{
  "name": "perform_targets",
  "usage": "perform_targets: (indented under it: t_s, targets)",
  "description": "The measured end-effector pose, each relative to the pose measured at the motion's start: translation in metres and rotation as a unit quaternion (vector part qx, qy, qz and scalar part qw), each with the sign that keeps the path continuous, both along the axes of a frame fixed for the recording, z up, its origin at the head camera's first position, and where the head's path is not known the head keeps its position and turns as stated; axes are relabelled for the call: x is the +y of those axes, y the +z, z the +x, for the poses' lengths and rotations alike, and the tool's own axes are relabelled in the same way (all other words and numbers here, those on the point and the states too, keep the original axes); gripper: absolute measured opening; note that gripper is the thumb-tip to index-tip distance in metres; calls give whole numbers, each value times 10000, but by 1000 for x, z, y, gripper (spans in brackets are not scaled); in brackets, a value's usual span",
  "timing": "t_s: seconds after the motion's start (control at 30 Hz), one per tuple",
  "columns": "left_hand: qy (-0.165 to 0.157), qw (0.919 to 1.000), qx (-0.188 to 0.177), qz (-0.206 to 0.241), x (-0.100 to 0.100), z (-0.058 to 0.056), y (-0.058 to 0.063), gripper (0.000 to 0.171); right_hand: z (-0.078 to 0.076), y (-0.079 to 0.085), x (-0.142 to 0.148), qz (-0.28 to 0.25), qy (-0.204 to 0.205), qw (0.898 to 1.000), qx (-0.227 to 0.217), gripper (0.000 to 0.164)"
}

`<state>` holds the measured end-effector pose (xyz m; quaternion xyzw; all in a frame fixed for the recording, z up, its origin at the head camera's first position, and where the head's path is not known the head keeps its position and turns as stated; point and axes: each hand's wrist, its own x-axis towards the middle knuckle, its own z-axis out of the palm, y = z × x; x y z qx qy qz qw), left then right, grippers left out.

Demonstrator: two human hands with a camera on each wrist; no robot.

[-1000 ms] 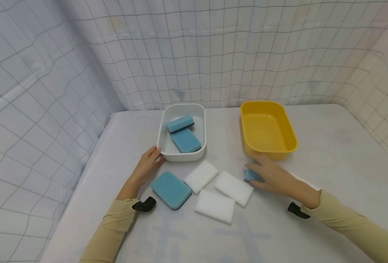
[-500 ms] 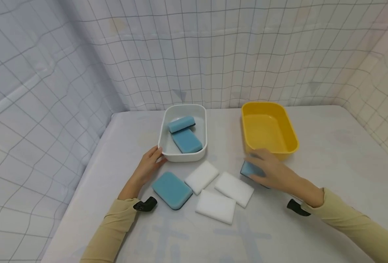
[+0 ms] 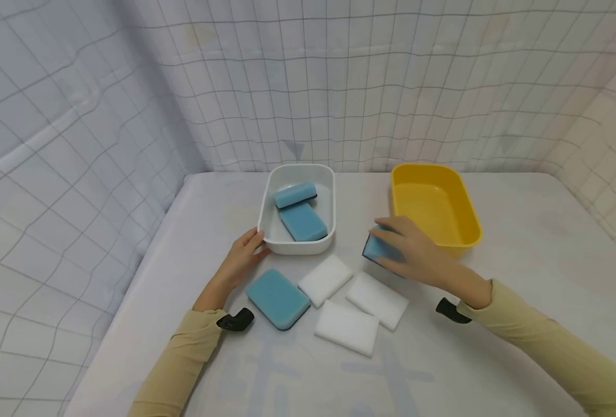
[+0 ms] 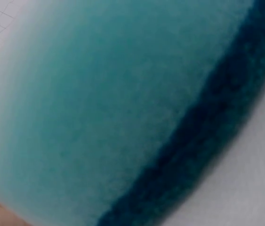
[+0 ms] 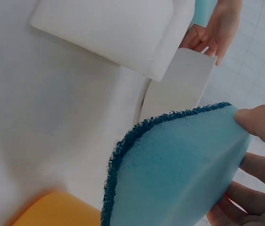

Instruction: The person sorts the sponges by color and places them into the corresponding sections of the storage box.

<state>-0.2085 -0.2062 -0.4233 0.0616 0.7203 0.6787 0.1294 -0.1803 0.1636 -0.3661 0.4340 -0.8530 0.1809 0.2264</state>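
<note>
My right hand (image 3: 417, 252) pinches a blue sponge (image 3: 382, 249) between thumb and fingers, in front of the yellow basin (image 3: 451, 234). The right wrist view shows that same sponge (image 5: 179, 160) with its dark scouring layer along one edge. At the front left corner of the white basin (image 3: 299, 248), my left hand (image 3: 239, 260) grips the rim. Two blue sponges lie inside the white basin, one sponge (image 3: 303, 222) flat and the other sponge (image 3: 295, 195) tipped on its side. Another blue sponge (image 3: 278, 298), its dark layer underneath, fills most of the left wrist view.
Three white sponges lie loosely grouped in front of the basins: one sponge (image 3: 325, 280) near the white basin, one sponge (image 3: 378, 299) to the right, one sponge (image 3: 347, 327) nearest the front. A gridded white curtain (image 3: 360, 87) surrounds the table (image 3: 219, 202).
My right hand has moved left, bringing the blue sponge from beside the yellow basin's front corner toward the middle. The left hand stays at the white basin's corner.
</note>
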Motion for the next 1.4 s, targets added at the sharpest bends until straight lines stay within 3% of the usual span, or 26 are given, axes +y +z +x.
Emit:
perform_targets:
  t_s: [0.33, 0.67, 1.03, 1.4]
  targets:
    - [-44, 9994, 329, 38, -3, 1, -6, 70, -15, 17, -29, 223, 199, 9996, 1, 48]
    - [5, 10000, -35, 18, -1, -1, -2, 56, -34, 24, -59, 309, 666, 9973, 89, 46]
    - [-53, 9999, -12, 140, -1, 0, -1, 55, -52, 33, -83, 282, 1118, 9929, 294, 44]
    - [-6, 9999, -78, 154, -2, -1, 0, 55, -61, 43, -116, 827, 1231, 9882, 388, 39]
